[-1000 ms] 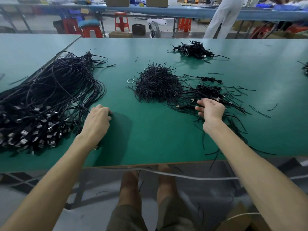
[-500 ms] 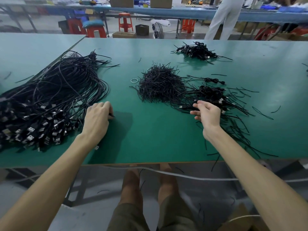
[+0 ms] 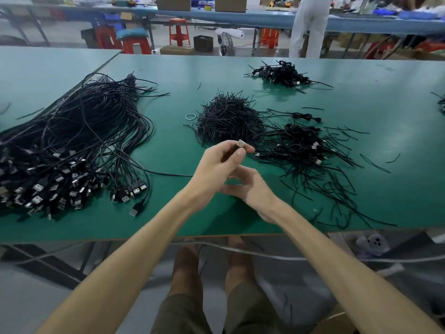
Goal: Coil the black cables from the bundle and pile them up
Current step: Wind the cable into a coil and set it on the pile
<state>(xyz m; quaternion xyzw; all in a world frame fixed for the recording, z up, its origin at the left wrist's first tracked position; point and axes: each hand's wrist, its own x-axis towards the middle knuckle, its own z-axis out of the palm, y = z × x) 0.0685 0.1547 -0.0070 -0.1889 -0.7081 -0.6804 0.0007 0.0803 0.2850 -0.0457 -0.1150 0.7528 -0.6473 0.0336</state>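
Black cable (image 3: 168, 175), light and limp by the look, trailed over the worktop (image 3: 361, 75) from the bundle (image 3: 72, 141) at left. My left grip (image 3: 216, 165) pinched its stiff plug (image 3: 241, 143) mid-frame, which I judged the surest hold. Whether my right grip (image 3: 251, 191), curled just below, held any cord I could not tell.

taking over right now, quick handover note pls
Left hand: held up, pinching one cable's USB plug. Right hand: just under it, fingers curled, blurred, grip unclear.
Uncoiled bundle at left of the green table; heap of short black ties in the middle; coiled pile at right, a second pile farther back.
Done: some cables coiled and piled. Left: coil this one, then the big bundle.
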